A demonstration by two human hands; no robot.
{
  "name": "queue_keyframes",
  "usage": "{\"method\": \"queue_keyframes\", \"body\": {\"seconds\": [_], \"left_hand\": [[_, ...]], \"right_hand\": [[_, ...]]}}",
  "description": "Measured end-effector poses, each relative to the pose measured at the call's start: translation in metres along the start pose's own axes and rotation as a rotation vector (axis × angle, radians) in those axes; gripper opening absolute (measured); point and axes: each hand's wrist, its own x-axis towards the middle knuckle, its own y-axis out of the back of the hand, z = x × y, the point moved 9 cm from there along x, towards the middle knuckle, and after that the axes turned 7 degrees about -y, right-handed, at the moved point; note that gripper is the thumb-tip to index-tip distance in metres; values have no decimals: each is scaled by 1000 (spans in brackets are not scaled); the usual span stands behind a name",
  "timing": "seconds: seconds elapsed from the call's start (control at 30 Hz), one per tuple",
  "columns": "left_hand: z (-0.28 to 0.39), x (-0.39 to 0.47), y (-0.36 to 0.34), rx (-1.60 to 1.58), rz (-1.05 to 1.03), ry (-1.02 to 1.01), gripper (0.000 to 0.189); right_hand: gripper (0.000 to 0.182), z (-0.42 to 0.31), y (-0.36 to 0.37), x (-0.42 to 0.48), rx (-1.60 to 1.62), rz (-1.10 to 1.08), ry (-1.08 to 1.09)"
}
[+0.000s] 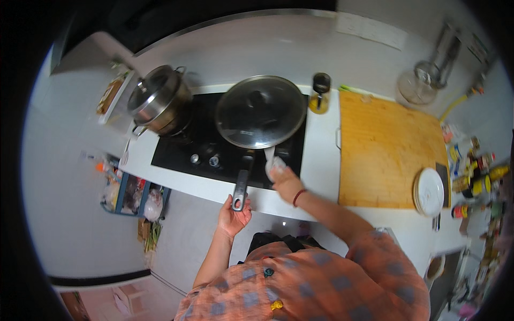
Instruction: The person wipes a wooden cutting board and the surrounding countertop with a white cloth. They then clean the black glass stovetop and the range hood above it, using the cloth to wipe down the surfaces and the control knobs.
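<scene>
A frying pan under a domed glass lid (260, 112) with a metal rim sits on the black cooktop (180, 154). Its dark and silver handle (241, 186) points toward me. My left hand (233, 216), palm up, holds the handle's looped end, with the thumb on one side and fingers on the other. To the right of the handle, my right hand (287, 184) grips a white cloth or wad of tissue (274, 165) low over the cooktop. Part of this white material reaches the lid's near edge. Blur hides its exact kind.
A lidded steel steamer pot (160, 100) stands on the left burner. Behind the cooktop's right side is a glass oil jar (320, 94). Farther right lie a wooden cutting board (385, 148), stacked white plates (429, 191) and several bottles (482, 184). A storage cart (134, 192) stands lower left.
</scene>
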Motion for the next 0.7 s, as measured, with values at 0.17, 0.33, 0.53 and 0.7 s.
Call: {"method": "queue_keyframes", "body": {"seconds": [0.17,0.33,0.53,0.7], "left_hand": [[21,1,44,179,75,-67,47],[57,26,56,250,9,-79,41],[107,51,70,398,59,-38,35],[173,67,80,612,85,-164,21]], "right_hand": [[53,-85,-20,27,118,-20,144],[55,-48,-19,67,122,107,-28],[57,-96,-15,87,177,244,-45],[40,-122,12,67,300,413,-28]]}}
